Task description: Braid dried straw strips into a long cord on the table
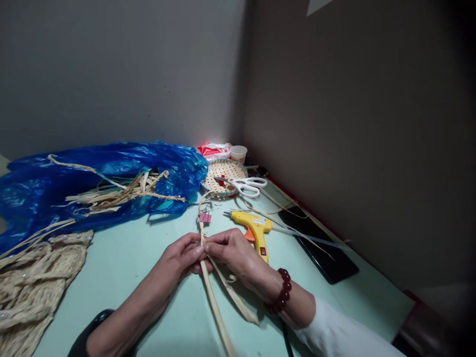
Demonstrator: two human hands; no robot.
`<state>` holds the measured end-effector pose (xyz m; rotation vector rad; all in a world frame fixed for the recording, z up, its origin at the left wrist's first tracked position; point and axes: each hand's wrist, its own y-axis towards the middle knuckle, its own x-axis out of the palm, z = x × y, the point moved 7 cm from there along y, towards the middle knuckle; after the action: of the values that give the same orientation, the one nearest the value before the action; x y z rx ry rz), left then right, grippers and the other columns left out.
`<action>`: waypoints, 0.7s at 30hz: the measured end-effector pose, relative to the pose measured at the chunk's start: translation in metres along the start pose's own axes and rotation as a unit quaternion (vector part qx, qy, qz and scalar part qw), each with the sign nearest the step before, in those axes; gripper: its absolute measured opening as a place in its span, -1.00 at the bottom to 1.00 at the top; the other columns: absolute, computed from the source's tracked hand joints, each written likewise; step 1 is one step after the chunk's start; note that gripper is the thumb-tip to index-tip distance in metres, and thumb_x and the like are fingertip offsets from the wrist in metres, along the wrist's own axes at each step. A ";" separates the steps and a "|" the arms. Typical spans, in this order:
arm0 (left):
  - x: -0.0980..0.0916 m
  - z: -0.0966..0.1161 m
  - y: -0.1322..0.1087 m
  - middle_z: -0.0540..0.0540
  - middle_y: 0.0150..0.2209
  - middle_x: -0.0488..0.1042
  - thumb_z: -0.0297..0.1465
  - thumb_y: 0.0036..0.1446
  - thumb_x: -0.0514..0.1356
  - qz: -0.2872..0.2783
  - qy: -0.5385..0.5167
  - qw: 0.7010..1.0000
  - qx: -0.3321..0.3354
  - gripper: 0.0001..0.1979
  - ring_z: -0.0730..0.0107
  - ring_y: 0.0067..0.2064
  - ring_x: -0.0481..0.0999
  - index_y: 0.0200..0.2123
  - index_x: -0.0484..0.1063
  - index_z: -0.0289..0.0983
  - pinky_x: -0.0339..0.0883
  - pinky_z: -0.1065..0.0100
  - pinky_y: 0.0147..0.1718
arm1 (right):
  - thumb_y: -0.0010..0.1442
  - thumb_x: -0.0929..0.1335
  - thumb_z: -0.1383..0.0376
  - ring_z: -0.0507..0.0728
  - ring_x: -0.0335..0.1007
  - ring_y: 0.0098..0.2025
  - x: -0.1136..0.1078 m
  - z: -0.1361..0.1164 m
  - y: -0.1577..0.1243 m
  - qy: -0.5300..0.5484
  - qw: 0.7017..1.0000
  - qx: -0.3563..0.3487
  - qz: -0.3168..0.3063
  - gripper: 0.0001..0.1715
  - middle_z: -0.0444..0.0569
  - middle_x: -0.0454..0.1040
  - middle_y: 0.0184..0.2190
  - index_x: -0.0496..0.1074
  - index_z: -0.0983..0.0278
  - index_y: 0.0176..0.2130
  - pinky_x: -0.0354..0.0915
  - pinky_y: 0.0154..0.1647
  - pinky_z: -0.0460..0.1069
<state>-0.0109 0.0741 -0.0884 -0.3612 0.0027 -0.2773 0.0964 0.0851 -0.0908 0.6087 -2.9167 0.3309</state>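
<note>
A pale straw strip [214, 302] runs from a pink binder clip [205, 218] down toward the table's near edge. My left hand [182, 255] pinches it between thumb and fingers, just below the clip. Touching it from the other side, my right hand [236, 255] has its thumb and index finger closed on the strands at the same spot. A second, looser straw strip [236, 297] trails down to the right beneath my right hand. The exact crossing of the strands is hidden by my fingertips. Right of the clip lies a yellow glue gun [256, 228].
A blue plastic bag [178, 168] with straw bundles [122, 191] spreads at the left. A woven straw piece [33, 287] lies in front of it. White-handled scissors [249, 187] rest on a round woven basket [213, 173]. A paper cup [238, 152] and a black tablet-like slab [327, 258] are farther right.
</note>
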 end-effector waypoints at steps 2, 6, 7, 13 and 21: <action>0.005 -0.004 0.001 0.07 -0.46 0.33 -0.32 0.06 0.25 -0.020 -0.031 0.999 -0.015 -0.80 0.56 -0.49 0.27 -0.26 0.37 -0.28 0.17 0.52 -0.47 | 0.03 0.31 0.35 -0.06 0.01 -0.59 -0.001 0.001 0.001 -0.030 0.999 -0.010 -0.002 -0.77 -0.16 0.32 -0.66 0.57 0.37 -0.47 -0.06 -0.55 -0.12; 0.003 -0.010 0.004 0.14 -0.61 0.18 -0.30 0.07 0.24 -0.056 -0.021 0.998 -0.026 -0.81 0.63 -0.62 0.05 -0.40 0.36 -0.31 -0.08 0.53 -0.64 | 0.05 0.31 0.35 -0.05 0.02 -0.58 -0.008 -0.001 0.002 -0.132 0.991 -0.021 0.021 -0.77 -0.16 0.35 -0.63 0.57 0.37 -0.44 -0.03 -0.55 -0.13; 0.001 -0.012 0.005 0.14 -0.63 0.17 -0.29 0.08 0.22 -0.063 -0.006 0.998 -0.025 -0.81 0.62 -0.63 0.04 -0.41 0.36 -0.31 -0.09 0.52 -0.64 | 0.07 0.30 0.35 -0.05 0.05 -0.57 -0.009 -0.003 0.002 -0.154 0.987 -0.025 0.023 -0.75 -0.15 0.38 -0.62 0.58 0.37 -0.43 -0.01 -0.54 -0.13; -0.014 -0.011 0.008 0.12 -0.61 0.19 -0.20 0.09 0.18 0.011 0.109 0.994 0.002 -0.76 0.55 -0.61 0.07 -0.39 0.40 -0.28 -0.07 0.50 -0.63 | 0.13 0.28 0.39 -0.02 0.17 -0.55 -0.004 -0.026 -0.012 -0.385 0.915 -0.092 0.074 -0.73 -0.11 0.42 -0.63 0.53 0.33 -0.50 0.00 -0.49 -0.10; -0.015 0.006 0.006 0.10 -0.59 0.21 -0.27 0.04 0.12 0.074 0.255 0.962 0.070 -0.78 0.41 -0.47 0.20 -0.56 0.32 -0.26 0.05 0.43 -0.48 | 0.20 0.27 0.35 0.00 0.18 -0.57 0.005 -0.027 -0.019 -0.577 0.802 -0.124 0.088 -0.71 -0.08 0.40 -0.58 0.44 0.31 -0.51 -0.10 -0.51 -0.04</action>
<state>-0.0232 0.0855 -0.0857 -0.1387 0.5135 -0.2137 0.1024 0.0728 -0.0600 0.6283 -4.0553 -0.6801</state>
